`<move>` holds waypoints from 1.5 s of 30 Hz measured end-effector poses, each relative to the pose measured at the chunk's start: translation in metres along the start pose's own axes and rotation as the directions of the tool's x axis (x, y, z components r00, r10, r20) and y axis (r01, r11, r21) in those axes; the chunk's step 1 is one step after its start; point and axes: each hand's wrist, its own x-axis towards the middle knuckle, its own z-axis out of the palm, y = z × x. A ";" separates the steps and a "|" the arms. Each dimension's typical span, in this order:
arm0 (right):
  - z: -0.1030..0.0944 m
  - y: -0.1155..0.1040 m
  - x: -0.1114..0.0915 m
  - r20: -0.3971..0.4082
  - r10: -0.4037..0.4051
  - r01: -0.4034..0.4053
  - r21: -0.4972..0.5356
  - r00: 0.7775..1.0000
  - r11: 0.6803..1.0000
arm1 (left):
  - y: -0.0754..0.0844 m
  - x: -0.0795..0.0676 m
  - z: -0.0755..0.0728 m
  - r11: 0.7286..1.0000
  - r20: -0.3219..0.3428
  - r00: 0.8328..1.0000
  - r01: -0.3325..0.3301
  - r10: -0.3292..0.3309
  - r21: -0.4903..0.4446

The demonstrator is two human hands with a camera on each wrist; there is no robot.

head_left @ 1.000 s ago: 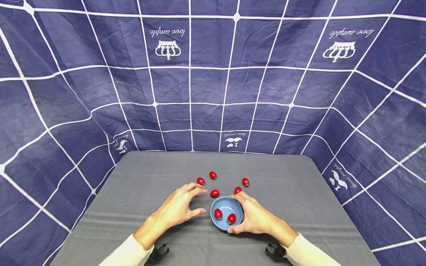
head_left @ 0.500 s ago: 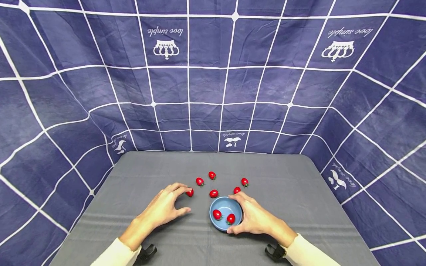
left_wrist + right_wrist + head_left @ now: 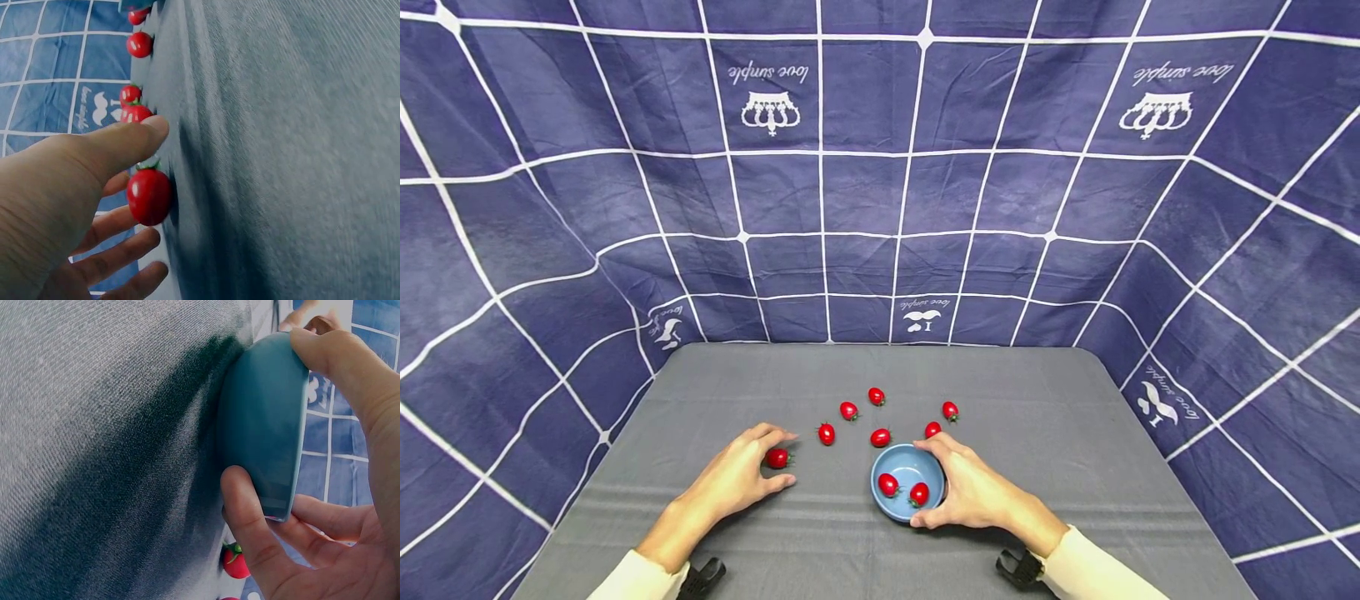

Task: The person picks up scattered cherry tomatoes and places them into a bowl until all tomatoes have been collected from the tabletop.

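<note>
On the near right, the right hand (image 3: pixel 970 489) grips a blue bowl (image 3: pixel 912 463) between thumb and curled fingers; two red tomatoes (image 3: pixel 888 485) lie inside. To the left, the left hand (image 3: pixel 733 475) has thumb and fingers spread around a single tomato (image 3: pixel 778 458) on the grey table (image 3: pixel 820 542); contact is unclear. Farther, six loose tomatoes (image 3: pixel 848 410) lie scattered before the far blue cloth (image 3: pixel 865 196).

Tabletop (image 3: pixel 1037 392) cloth-covered, grey, faintly creased across the near half; far corners rounded. Blue bowl (image 3: pixel 907 457) stands upright near the middle. Seven red tomatoes (image 3: pixel 826 433) lie directly on the cloth, scattered singly: five left of and beyond the bowl, two beyond its right side.
</note>
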 end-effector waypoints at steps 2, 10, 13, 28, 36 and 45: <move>0.000 0.000 0.000 0.000 -0.003 0.003 0.000 1.000 1.000 | -0.002 -0.001 0.000 1.000 0.010 1.000 0.000 0.000 -0.011; 0.001 0.002 0.000 0.011 0.011 -0.011 0.015 1.000 1.000 | -0.008 -0.001 0.003 0.996 -0.027 0.997 -0.069 0.068 -0.062; 0.001 0.003 0.000 0.012 0.018 -0.018 0.012 1.000 1.000 | -0.009 0.000 0.003 0.994 -0.041 0.995 -0.093 0.090 -0.064; 0.001 0.002 -0.001 0.007 0.004 -0.004 0.015 1.000 1.000 | -0.009 -0.001 0.003 0.987 -0.072 0.993 -0.106 0.098 -0.119; 0.001 0.001 0.000 0.019 0.001 -0.001 0.028 1.000 1.000 | 0.000 0.002 -0.002 0.982 -0.083 0.992 -0.111 0.099 -0.150; 0.000 0.001 -0.001 0.011 0.007 -0.008 0.017 1.000 1.000 | 0.016 0.010 -0.003 0.971 -0.107 0.986 -0.149 0.130 -0.188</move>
